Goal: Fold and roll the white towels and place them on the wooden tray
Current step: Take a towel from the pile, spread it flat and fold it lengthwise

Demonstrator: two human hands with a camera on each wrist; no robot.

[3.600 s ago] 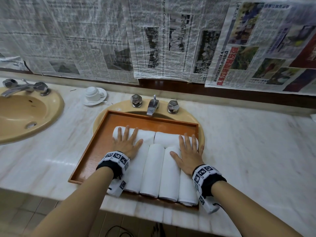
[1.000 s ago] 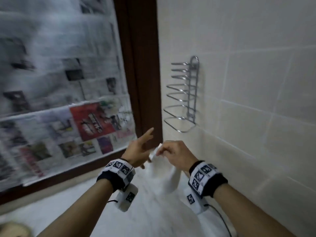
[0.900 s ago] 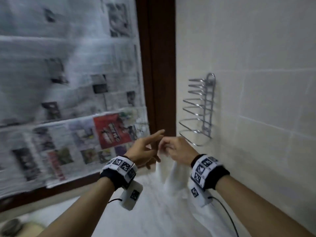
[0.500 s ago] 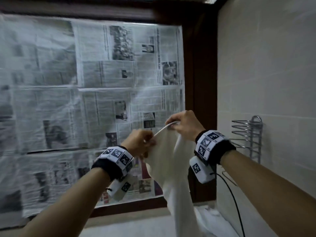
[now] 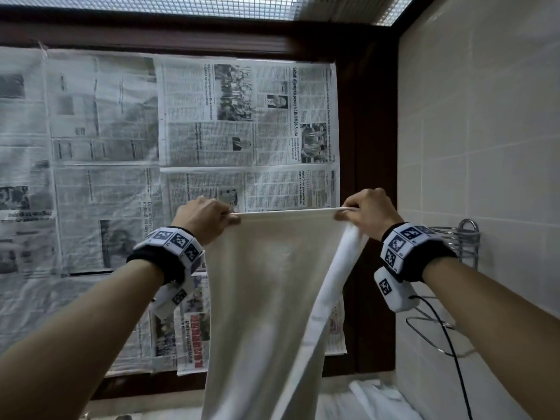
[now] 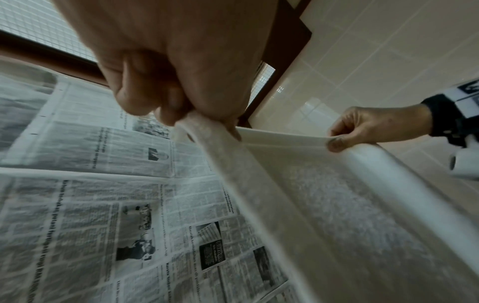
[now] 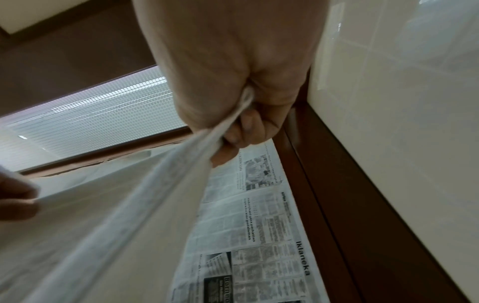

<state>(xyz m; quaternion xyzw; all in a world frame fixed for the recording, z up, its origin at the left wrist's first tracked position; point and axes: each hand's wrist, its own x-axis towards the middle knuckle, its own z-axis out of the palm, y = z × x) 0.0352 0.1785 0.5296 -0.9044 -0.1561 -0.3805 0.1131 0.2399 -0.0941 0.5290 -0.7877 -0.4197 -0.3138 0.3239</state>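
From the head camera I see a white terry-cloth towel held up at chest height, its top hem stretched taut between my two hands. My left hand pinches the left corner with curled fingers; my right hand clamps the right corner the same way. Below the two grips the cloth hangs straight down, its right edge folding inward under the right hand. Behind the grips, sheets of black-and-white newspaper cover the wall inside a dark brown wooden frame. To the right of the right hand runs a cream tiled wall with a chrome wire rack just beyond the wrist. A heap of white cloth lies on the counter beneath the right forearm.

The left wrist camera shows the left hand closed on the towel corner, thumb and fingers squeezing the hem; across the taut edge, the right hand pinches the far corner.

The right wrist camera shows the right hand with the towel bunched between palm and curled fingers, the cloth sweeping down and left from the grip, newspaper beyond it.
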